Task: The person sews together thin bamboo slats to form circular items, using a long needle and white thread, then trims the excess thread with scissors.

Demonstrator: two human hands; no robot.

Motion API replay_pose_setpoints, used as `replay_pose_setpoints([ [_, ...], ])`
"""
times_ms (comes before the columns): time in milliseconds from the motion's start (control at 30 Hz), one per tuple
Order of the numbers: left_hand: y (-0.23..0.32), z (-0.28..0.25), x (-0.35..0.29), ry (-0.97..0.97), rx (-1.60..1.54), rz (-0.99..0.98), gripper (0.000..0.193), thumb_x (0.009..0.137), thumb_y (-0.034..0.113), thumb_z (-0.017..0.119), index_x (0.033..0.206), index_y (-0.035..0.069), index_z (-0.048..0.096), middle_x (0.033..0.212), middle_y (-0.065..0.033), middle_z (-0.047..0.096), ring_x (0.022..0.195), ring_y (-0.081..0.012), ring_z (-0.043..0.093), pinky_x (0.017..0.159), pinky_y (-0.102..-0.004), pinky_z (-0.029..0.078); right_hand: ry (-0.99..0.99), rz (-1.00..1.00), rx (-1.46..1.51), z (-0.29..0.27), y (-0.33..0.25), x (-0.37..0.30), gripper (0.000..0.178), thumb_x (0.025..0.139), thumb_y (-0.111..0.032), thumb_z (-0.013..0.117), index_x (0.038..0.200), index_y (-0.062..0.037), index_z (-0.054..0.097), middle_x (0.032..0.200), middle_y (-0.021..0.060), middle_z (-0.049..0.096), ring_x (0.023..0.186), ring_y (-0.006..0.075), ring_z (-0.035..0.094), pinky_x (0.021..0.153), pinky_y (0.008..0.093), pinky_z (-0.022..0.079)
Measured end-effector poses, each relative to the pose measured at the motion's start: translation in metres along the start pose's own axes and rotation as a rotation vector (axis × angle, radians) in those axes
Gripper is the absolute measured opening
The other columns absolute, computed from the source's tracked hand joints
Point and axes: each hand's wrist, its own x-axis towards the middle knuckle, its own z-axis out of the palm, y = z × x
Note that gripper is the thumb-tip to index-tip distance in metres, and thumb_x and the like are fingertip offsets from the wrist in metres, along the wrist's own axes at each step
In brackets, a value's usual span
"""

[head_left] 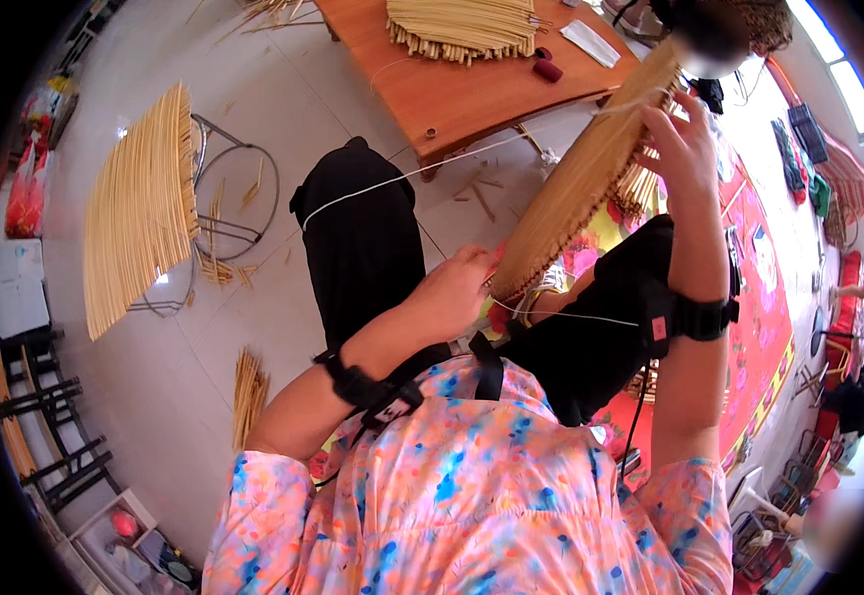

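Note:
A long tan panel of stalks slants across my lap, a row of cut stalk ends along its right edge. My left hand is closed at its near, lower end, the fingertips partly hidden. Toward the far end, my right hand grips the right edge with bent fingers. White string runs over my left thigh and across the panel's upper part, toward the right hand. A thinner white thread stretches from near my left hand toward my right forearm.
A larger stalk panel leans on a round metal stool frame at left. Ahead, a wooden table bears another stalk panel and a dark red thread spool. Loose stalks lie on the floor. A red floral cloth spreads at right.

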Motion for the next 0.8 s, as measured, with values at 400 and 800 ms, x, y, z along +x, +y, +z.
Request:
replay_pose_setpoints([
  [400,-0.018,0.074,0.058,0.043,-0.423,-0.259,0.041,0.088,0.012,0.059,0.127,-0.001,0.055,0.107,-0.0163,0.066,0.091,-0.0224,0.065,0.081,-0.0332,0.049,0.010,0.020,0.086,-0.029,0.014,-0.031,0.069,0.085,-0.023,0.065,0.141,-0.0007,0.031,0.118,0.0182,0.056,0.100,0.0229,0.060,0.072,0.0335,0.054],
  [800,-0.011,0.017,0.057,-0.082,-1.301,-0.433,0.021,0.093,0.016,0.053,0.106,0.000,0.057,0.075,-0.0082,0.061,0.070,-0.0151,0.061,0.064,-0.0292,0.049,0.026,0.015,0.199,-0.021,0.009,-0.047,0.058,0.083,-0.009,0.067,0.134,-0.0006,0.040,0.115,0.0150,0.058,0.088,0.0168,0.063,0.062,0.0247,0.054],
])
